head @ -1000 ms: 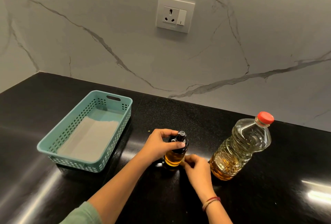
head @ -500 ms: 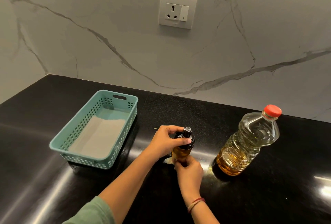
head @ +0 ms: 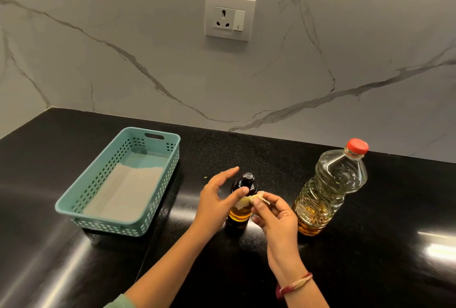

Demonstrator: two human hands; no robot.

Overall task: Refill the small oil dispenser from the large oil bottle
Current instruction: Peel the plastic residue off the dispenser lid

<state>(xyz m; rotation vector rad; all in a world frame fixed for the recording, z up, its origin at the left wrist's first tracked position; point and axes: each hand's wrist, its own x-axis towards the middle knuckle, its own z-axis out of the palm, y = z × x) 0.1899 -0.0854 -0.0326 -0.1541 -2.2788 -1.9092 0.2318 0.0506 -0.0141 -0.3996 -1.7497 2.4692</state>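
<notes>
Head view.

- Dispenser (head: 240, 211): centre of frame, upright on black table (head: 370, 270). Long axis vertical, dark cap (head: 247, 177) on and pointing up. Amber oil low in the body.
- Bottle (head: 330, 189): right of centre, upright, red cap (head: 357, 146) on, under half full.
- Left hand (head: 217, 199): just left of dispenser, fingers loosely spread, grip slack and holding nothing. Thumb close to the scrap; contact not clear.
- Right hand (head: 278, 216): lower right of dispenser, grip pinched on a pale, yellowed scrap (head: 249, 200) held before the dispenser's shoulder.
- Basket (head: 111, 227): left of centre, teal, pale liner inside.

Risks, as judged:
- Dispenser unheld, so liable to tip at a knock from either hand.
- Narrow neck against a wide bottle mouth, so likely spill onto table in pouring.
- Possibly oily fingers after the scrap, so a slipping hold on either cap.
</notes>
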